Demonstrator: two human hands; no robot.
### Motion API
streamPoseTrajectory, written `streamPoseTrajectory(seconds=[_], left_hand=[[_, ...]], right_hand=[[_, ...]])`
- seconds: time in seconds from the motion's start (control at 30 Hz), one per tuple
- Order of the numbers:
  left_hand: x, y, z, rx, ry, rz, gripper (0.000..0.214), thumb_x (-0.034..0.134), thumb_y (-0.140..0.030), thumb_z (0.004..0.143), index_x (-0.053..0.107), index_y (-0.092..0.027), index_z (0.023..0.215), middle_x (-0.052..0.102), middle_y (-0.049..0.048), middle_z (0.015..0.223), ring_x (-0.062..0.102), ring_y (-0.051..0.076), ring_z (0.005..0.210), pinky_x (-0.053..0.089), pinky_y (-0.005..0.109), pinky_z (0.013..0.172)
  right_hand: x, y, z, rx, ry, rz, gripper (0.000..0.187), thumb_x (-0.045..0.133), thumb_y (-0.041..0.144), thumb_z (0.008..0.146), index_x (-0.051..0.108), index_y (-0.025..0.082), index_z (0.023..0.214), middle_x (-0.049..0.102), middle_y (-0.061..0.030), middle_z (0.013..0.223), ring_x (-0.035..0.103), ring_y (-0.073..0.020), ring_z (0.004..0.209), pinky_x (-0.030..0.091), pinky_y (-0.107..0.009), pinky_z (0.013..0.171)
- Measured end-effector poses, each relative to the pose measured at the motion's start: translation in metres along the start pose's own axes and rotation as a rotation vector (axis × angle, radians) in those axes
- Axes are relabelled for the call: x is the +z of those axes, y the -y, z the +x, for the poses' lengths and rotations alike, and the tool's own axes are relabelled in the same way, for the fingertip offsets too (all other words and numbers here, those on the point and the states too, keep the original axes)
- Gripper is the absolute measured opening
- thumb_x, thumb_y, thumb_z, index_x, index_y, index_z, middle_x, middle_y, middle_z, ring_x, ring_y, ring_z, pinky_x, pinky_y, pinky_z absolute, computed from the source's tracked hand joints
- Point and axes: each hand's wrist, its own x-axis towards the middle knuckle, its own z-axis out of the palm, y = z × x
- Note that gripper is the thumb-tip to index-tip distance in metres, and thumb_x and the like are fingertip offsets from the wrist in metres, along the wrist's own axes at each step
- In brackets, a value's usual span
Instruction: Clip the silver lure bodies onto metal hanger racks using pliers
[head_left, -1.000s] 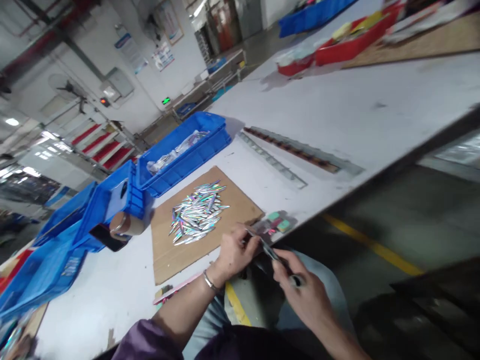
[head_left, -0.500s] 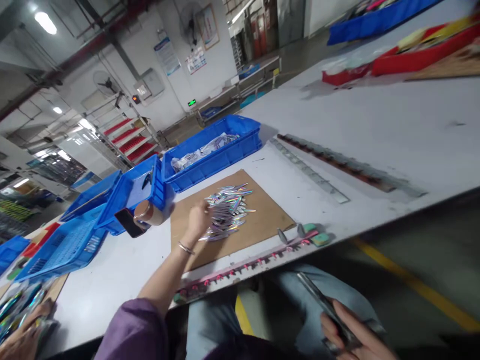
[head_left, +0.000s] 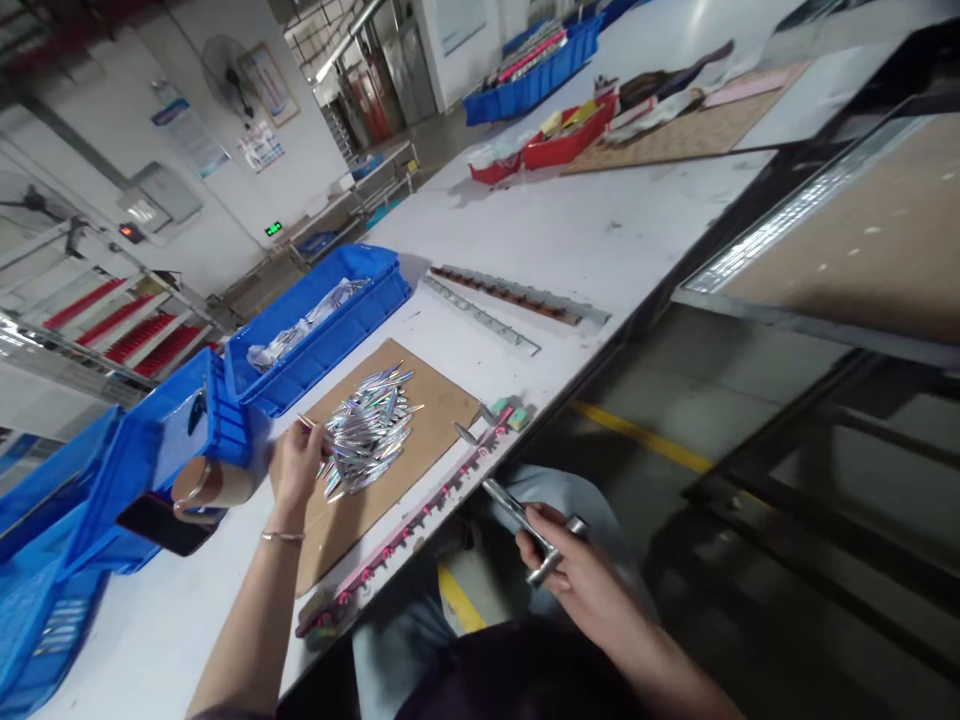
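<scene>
Noted against the frame half a second back: left hand, which was over the heap then, now sits at the heap's left edge, thumb and fingertips closed in a pinch, apparently on a slim, pointed silver piece that juts past the fingers. Right hand has come up from the lower right of the frame towards the table edge; its fingers are curled around a T-shaped metal tool. Reading of this: a piece seems just picked out, with the tool kept ready; whether it is fully clear of the rest, cannot tell. Heap of shiny, iridescent silver pieces lies left of centre on a brown cardboard sheet. Along the near table edge, pink strip with small hooks; two grey pieces stand at its far end, count unchanged. Surface: white table; left of frame, brown-and-cream cup beside a dark phone; above the cardboard, blue plastic crate with bagged contents; centre, a rust-brown metal strip; upper right, red plastic bin. Room: wall fan upper left, red-shelved rack beneath, yellow floor line right.
</scene>
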Motion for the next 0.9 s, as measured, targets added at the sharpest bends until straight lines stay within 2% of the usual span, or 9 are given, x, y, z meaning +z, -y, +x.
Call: streamPoseTrajectory(seconds=[0.13, 0.2, 0.27, 0.4, 0.5, 0.6, 0.77, 0.83, 0.9], left_hand=[[0.059, -0.042, -0.06, 0.078, 0.249, -0.552, 0.035, 0.068, -0.052, 0.088, 0.058, -0.019, 0.086, 0.064, 0.0001, 0.075, 0.059, 0.012, 0.06, 0.048, 0.023, 0.058], [0.086, -0.054, -0.085, 0.092, 0.365, -0.626, 0.036, 0.066, -0.054, 0.091, 0.061, -0.019, 0.094, 0.066, 0.002, 0.079, 0.064, 0.014, 0.068, 0.052, 0.027, 0.066], [0.104, -0.058, -0.1, 0.165, 0.376, -0.6, 0.036, 0.065, -0.054, 0.093, 0.064, -0.018, 0.1, 0.067, 0.003, 0.081, 0.065, 0.016, 0.073, 0.053, 0.029, 0.074], [0.114, -0.052, -0.108, 0.278, 0.275, -0.488, 0.032, 0.066, -0.05, 0.093, 0.068, -0.018, 0.095, 0.07, 0.0065, 0.092, 0.065, 0.017, 0.082, 0.052, 0.03, 0.078], [0.114, -0.049, -0.107, 0.285, 0.291, -0.441, 0.029, 0.067, -0.046, 0.093, 0.071, -0.018, 0.093, 0.072, 0.0073, 0.092, 0.066, 0.018, 0.085, 0.052, 0.03, 0.081], [0.115, -0.047, -0.107, 0.282, 0.306, -0.425, 0.026, 0.067, -0.044, 0.093, 0.072, -0.018, 0.095, 0.072, 0.0064, 0.091, 0.066, 0.018, 0.082, 0.052, 0.029, 0.079], [0.117, -0.047, -0.106, 0.301, 0.309, -0.408, 0.025, 0.065, -0.043, 0.095, 0.072, -0.018, 0.092, 0.073, 0.0054, 0.088, 0.067, 0.017, 0.079, 0.052, 0.027, 0.074], [0.116, -0.049, -0.106, 0.364, 0.302, -0.339, 0.023, 0.064, -0.04, 0.096, 0.073, -0.019, 0.093, 0.074, 0.0055, 0.088, 0.068, 0.017, 0.08, 0.052, 0.027, 0.075], [0.115, -0.052, -0.106, 0.45, 0.302, -0.242, 0.021, 0.064, -0.038, 0.097, 0.075, -0.021, 0.094, 0.075, 0.0059, 0.087, 0.069, 0.018, 0.08, 0.053, 0.028, 0.077]], right_hand=[[0.01, 0.0, 0.002, -0.068, 0.109, -0.137, 0.039, 0.087, 0.05, 0.071, 0.065, 0.022, 0.088, 0.063, 0.0034, 0.064, 0.052, -0.0098, 0.056, 0.041, -0.02, 0.052], [0.015, 0.0, 0.003, -0.027, 0.108, -0.104, 0.038, 0.087, 0.048, 0.072, 0.062, 0.022, 0.087, 0.062, 0.0032, 0.062, 0.053, -0.0104, 0.055, 0.041, -0.02, 0.052], [0.019, 0.001, 0.005, 0.105, 0.072, 0.034, 0.036, 0.087, 0.041, 0.073, 0.058, 0.022, 0.083, 0.062, 0.0028, 0.062, 0.054, -0.0102, 0.052, 0.039, -0.019, 0.048], [0.022, 0.006, 0.01, 0.499, 0.081, 0.362, 0.024, 0.076, 0.029, 0.085, 0.055, 0.02, 0.085, 0.06, 0.0041, 0.061, 0.052, -0.0067, 0.046, 0.028, -0.014, 0.039], [0.024, 0.004, 0.012, 0.596, 0.204, 0.457, 0.019, 0.072, 0.029, 0.089, 0.055, 0.018, 0.089, 0.058, 0.0055, 0.063, 0.051, -0.0046, 0.046, 0.024, -0.012, 0.038], [0.025, -0.005, 0.012, 0.304, 0.185, 0.149, 0.026, 0.07, 0.042, 0.09, 0.056, 0.02, 0.085, 0.06, 0.0028, 0.067, 0.053, -0.0081, 0.052, 0.032, -0.016, 0.043], [0.012, -0.01, 0.012, -0.657, 0.118, -0.974, 0.023, 0.057, 0.035, 0.094, 0.068, 0.025, 0.111, 0.068, -0.0046, 0.077, 0.062, -0.0213, 0.069, 0.045, -0.033, 0.066], [0.006, -0.006, 0.012, -0.826, 0.123, -1.229, 0.028, 0.05, 0.029, 0.096, 0.069, 0.025, 0.116, 0.069, -0.006, 0.077, 0.062, -0.023, 0.069, 0.044, -0.036, 0.069], [0.005, -0.002, 0.013, -0.824, 0.123, -1.239, 0.028, 0.051, 0.029, 0.096, 0.07, 0.026, 0.115, 0.07, -0.0066, 0.079, 0.062, -0.023, 0.071, 0.044, -0.036, 0.069]])
